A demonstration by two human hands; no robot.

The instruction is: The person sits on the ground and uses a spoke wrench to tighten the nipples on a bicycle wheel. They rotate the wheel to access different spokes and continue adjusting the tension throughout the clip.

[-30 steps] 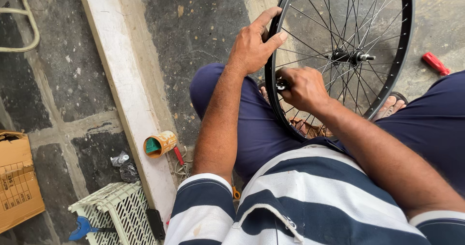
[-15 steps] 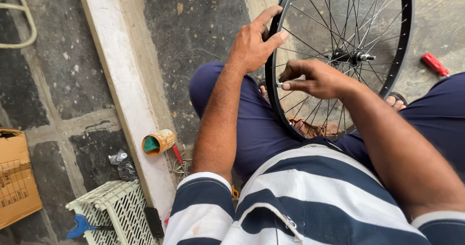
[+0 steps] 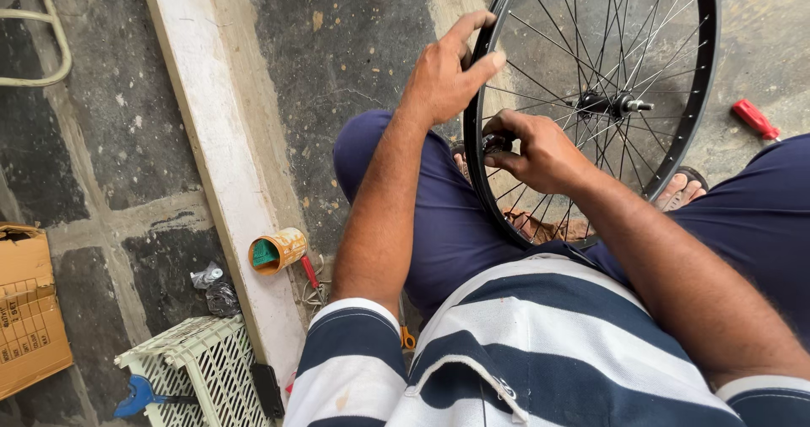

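Black bicycle wheel (image 3: 675, 22) stands upright between the seated person's knees. Left hand (image 3: 443, 77) grips its rim; right hand (image 3: 536, 148) pinches a small tool (image 3: 494, 143) at the spokes, adjustment seemingly unfinished.

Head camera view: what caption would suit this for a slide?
Seated person steadies a black spoked bicycle wheel by the rim with the left hand while the right hand works at a spoke.

The floor (image 3: 152, 123) is dark stone slabs with pale joints. A white beam (image 3: 211, 157) lies across it. Beside the beam lie a tipped orange can (image 3: 278, 250), a white plastic crate (image 3: 202, 368), a cardboard box (image 3: 29, 309) and a red-handled tool (image 3: 755, 119).
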